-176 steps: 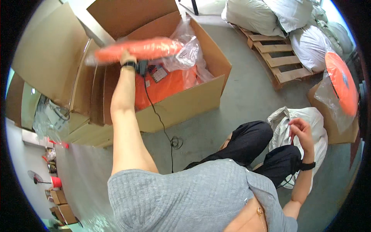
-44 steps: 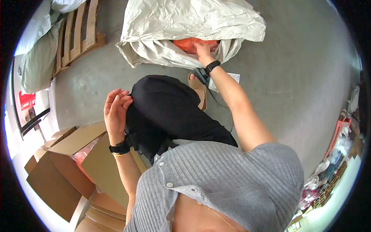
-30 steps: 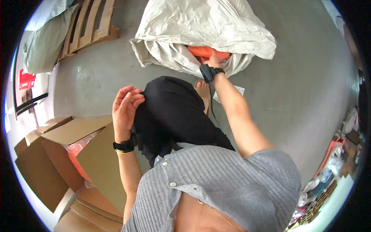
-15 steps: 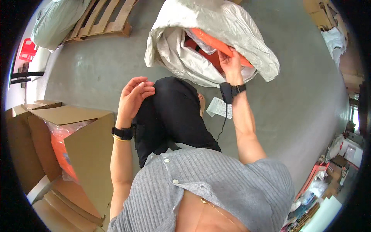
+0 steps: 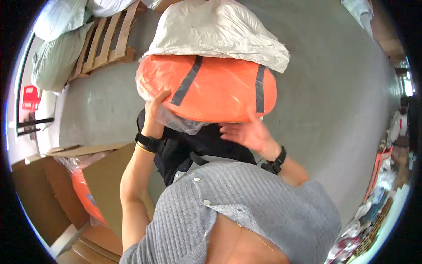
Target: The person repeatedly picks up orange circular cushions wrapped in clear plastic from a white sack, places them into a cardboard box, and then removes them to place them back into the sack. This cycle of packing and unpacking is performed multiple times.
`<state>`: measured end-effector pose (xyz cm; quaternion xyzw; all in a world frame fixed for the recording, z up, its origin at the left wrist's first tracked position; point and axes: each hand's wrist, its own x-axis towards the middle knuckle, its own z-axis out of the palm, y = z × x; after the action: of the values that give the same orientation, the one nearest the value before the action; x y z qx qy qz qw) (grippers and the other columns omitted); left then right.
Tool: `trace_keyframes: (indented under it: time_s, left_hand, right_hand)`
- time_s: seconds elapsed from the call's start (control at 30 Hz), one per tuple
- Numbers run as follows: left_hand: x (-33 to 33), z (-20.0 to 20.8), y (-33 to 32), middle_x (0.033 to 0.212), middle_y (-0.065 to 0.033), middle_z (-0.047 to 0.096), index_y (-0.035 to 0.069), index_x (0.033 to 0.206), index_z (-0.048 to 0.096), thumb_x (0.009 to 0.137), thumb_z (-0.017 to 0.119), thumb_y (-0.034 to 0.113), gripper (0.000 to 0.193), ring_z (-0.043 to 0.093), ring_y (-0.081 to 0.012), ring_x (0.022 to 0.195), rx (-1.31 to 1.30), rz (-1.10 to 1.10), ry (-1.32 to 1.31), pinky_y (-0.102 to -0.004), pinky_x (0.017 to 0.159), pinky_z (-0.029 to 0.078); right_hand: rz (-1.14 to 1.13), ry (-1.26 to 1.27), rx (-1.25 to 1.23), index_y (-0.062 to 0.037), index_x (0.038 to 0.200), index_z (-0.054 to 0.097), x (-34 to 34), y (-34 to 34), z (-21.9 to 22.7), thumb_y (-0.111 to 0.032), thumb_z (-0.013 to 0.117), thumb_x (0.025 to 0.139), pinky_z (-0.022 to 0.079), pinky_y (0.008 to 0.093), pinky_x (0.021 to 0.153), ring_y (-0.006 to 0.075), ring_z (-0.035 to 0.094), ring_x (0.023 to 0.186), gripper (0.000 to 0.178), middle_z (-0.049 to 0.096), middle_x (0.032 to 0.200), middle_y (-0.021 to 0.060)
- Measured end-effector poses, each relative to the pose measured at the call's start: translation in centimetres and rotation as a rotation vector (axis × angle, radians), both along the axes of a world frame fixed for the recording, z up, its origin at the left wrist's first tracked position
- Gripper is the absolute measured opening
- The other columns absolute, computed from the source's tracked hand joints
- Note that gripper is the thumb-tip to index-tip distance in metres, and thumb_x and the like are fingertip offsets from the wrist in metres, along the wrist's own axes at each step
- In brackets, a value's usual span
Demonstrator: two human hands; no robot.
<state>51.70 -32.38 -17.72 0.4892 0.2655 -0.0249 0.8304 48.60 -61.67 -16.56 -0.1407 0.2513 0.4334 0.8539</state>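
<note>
A large orange bundle with two dark grey bands, wrapped in clear plastic, sticks out of the mouth of a big white woven sack. Its near edge lies over my black-trousered knees. My left hand grips the bundle's left near corner, thumb on top and the other fingers hidden below. A loose flap of clear plastic hangs beside that hand. My right hand, a little smeared by motion, is open with its fingers apart at the bundle's near right edge; whether it touches is hard to tell.
To my left stands an open cardboard box with another plastic-wrapped orange bundle inside. Beyond it are a wooden pallet, stuffed sacks and a red crate. Assorted goods line the right side.
The orange bundle has come most of the way out of the white sack toward me. My left hand has taken hold of it; my right hand has let go of the orange material and drawn back nearer.
</note>
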Motion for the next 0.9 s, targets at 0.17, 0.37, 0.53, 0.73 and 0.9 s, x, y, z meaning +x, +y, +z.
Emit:
trace_keyframes:
  time_s: [0.17,0.37,0.53,0.73,0.9]
  left_hand:
    - [0.7,-0.4,2.8,0.091,-0.0093,0.06,-0.006,0.094,0.058,0.072,0.057,0.006,0.026,0.058,-0.0163,0.081,0.438,-0.146,-0.181,-0.0274,0.071,0.046]
    - [-0.8,15.0,-4.4,0.092,-0.007,0.061,-0.006,0.098,0.057,0.07,0.056,0.0,0.029,0.058,-0.014,0.078,0.511,-0.036,-0.2,-0.0268,0.07,0.046]
    - [-6.4,21.9,-3.0,0.103,-0.0085,0.057,-0.004,0.115,0.048,0.071,0.061,-0.002,0.046,0.056,-0.0159,0.09,0.765,-0.092,-0.212,-0.0286,0.078,0.046]
    - [-15.9,22.0,0.9,0.109,-0.0095,0.055,-0.004,0.119,0.046,0.07,0.065,-0.001,0.053,0.053,-0.0194,0.1,0.973,0.201,-0.223,-0.0314,0.09,0.041]
    - [-18.2,22.5,4.7,0.115,-0.0107,0.051,-0.005,0.12,0.043,0.069,0.066,0.004,0.057,0.048,-0.0193,0.105,0.832,0.391,-0.541,-0.0329,0.093,0.037]
  right_hand:
    - [-0.178,-0.087,-0.251,0.0038,0.13,0.027,4.0,-11.5,-7.2,-0.07,0.05,0.07,0.028,0.0448,0.101,0.032,0.036,0.12,0.099,0.039,0.126,0.0204]
    - [0.081,0.011,-0.037,-0.0053,0.13,0.035,7.1,-8.4,-14.1,-0.066,0.053,0.071,0.025,0.0431,0.103,0.0258,0.034,0.124,0.087,0.034,0.136,0.011]
    - [0.056,0.161,0.007,-0.0101,0.13,0.038,6.9,1.9,-11.4,-0.061,0.052,0.076,0.026,0.043,0.104,0.0253,0.035,0.124,0.075,0.038,0.135,0.0066]
    - [-0.395,-0.364,0.041,-0.0109,0.13,0.036,12.2,6.9,-4.3,-0.057,0.039,0.085,0.035,0.0429,0.099,0.0262,0.04,0.119,0.064,0.039,0.134,0.0087]
    - [-0.619,-0.637,-0.026,-0.0048,0.128,0.038,16.0,6.7,-0.4,-0.051,0.04,0.088,0.041,0.036,0.092,0.0234,0.048,0.11,0.061,0.046,0.126,0.0083]
